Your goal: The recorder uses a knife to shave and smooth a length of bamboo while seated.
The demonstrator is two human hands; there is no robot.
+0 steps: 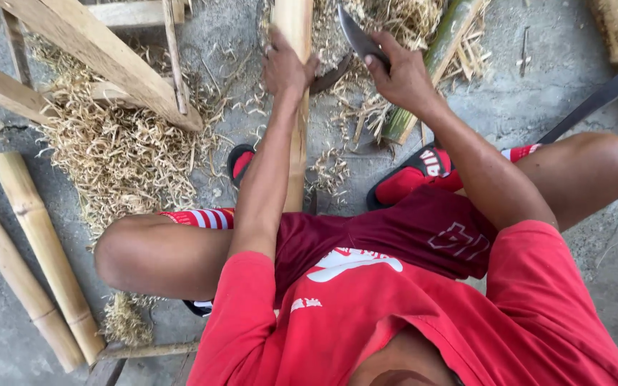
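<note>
My left hand (285, 69) grips a pale split bamboo slat (296, 154) that runs from between my knees up to the top edge. My right hand (402, 75) is closed on the handle of a curved dark knife (354, 33). The blade points up and left, close to the slat's right edge. Whether the blade touches the slat I cannot tell. I sit low on the concrete floor in red shorts and shirt, with red sandals (413, 179) on both feet.
A heap of bamboo shavings (119, 154) lies at left under a wooden frame (98, 50). Two bamboo poles (44, 250) lie at far left. A green bamboo piece (430, 64) lies beyond my right hand. A long dark blade (602, 93) rests at right.
</note>
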